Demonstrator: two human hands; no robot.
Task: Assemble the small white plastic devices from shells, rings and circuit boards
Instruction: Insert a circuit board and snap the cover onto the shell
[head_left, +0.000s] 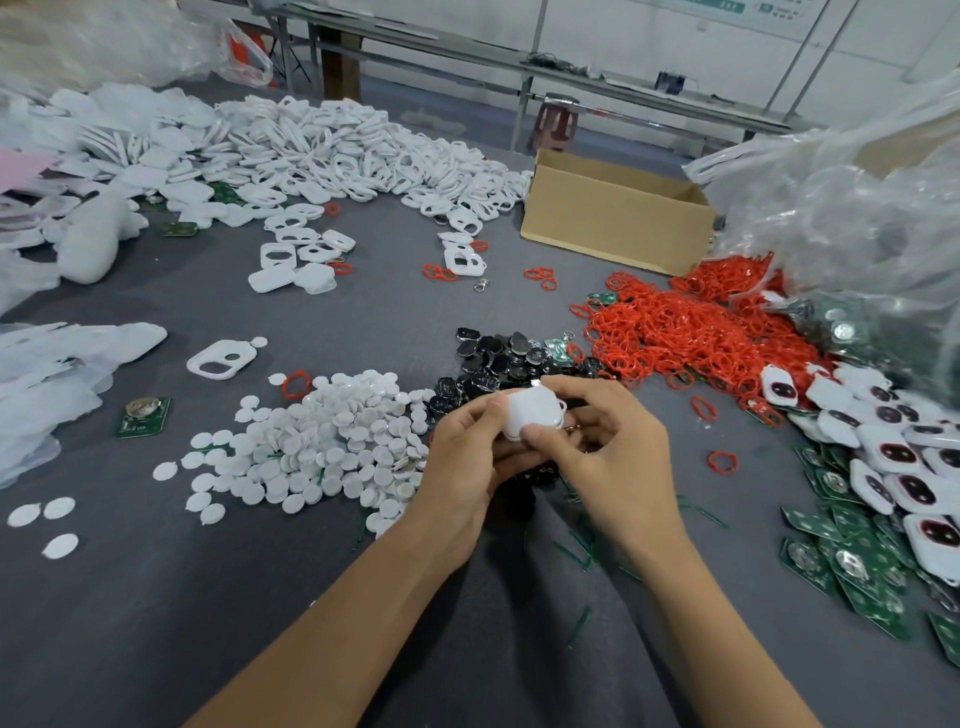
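Both hands hold one white shell (530, 413) above the grey desk (260, 597): left hand (467, 467) curled round its left edge, right hand (608, 447) pinching its right side, thumb on top. It sits between the white disc pile (332, 441) and red rings (675, 332).

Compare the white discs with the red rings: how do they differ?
The discs are white, the rings red. The discs are solid rounds; the rings are open loops. The discs lie nearer, on the left; the rings farther, on the right. Both are loose heaps on the grey table.
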